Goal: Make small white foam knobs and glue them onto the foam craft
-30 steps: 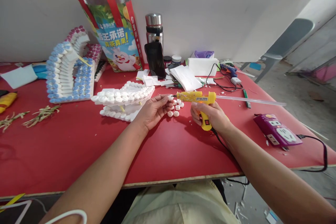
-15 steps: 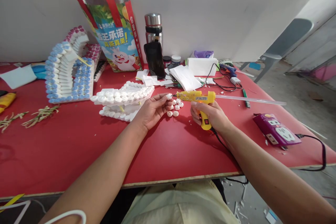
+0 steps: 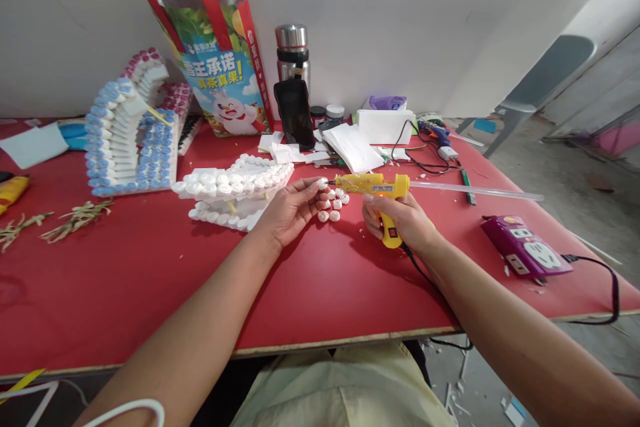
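My right hand (image 3: 400,221) grips the handle of a yellow hot glue gun (image 3: 373,185) with a long clear glue stick (image 3: 475,191) sticking out behind it. The gun's nozzle points left at a small white foam piece (image 3: 322,183) pinched in the fingertips of my left hand (image 3: 290,211). Several more small white pieces (image 3: 334,205) lie on the red table (image 3: 150,267) between my hands. Just left of my left hand sits a white foam model (image 3: 233,190) edged with the same white pieces.
A blue-tipped white model (image 3: 127,140) stands at the back left. A printed bag (image 3: 220,67), a steel flask (image 3: 293,57), a black phone (image 3: 295,113), white foam sheets (image 3: 353,145) and a second glue gun (image 3: 435,133) line the back. A purple power strip (image 3: 525,250) lies right.
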Demonstrator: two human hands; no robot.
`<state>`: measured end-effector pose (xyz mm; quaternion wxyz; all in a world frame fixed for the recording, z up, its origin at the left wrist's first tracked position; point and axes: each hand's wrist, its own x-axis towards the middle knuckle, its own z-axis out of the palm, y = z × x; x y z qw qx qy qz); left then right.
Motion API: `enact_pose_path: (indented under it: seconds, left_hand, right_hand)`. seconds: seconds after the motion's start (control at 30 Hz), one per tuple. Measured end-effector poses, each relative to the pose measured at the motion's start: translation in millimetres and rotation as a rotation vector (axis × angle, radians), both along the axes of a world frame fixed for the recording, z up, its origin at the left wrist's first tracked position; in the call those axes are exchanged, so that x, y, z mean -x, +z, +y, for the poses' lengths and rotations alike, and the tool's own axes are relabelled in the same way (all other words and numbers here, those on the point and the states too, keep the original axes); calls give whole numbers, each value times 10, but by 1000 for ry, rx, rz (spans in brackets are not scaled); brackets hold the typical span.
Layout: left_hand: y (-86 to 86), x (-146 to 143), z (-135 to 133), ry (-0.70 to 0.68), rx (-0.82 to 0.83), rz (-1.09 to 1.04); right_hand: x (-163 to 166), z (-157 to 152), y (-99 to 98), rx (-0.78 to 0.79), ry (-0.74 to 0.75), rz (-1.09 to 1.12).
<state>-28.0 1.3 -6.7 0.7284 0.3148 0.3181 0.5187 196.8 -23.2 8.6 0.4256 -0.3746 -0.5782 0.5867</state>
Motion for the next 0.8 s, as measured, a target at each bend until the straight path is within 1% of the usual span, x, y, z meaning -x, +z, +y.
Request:
enact_pose_path:
  seconds: [0.13, 0.3, 0.4, 0.5, 0.6, 0.7, 0.8]
  left_hand:
    - [0, 4, 1, 12, -12, 9]
    - [29, 4, -9, 18, -38, 45]
    - [85, -6, -41, 80, -62, 93]
    - [152, -1, -71, 122, -106, 150]
    - [210, 35, -75, 115, -162, 233]
    - [269, 105, -64, 104, -220, 313]
    - [342, 207, -71, 82, -227, 359]
  right_hand:
    - [-5, 9, -14, -10, -8, -7]
    - [-6, 17, -21, 3, -50, 37]
    - [-20, 37, -16, 18, -79, 53]
    - [-42, 71, -4, 52, -102, 125]
    - [-66, 105, 12, 103, -105, 204]
    - [-84, 125, 18, 130, -106, 233]
    - [-92, 133, 8, 135, -129, 238]
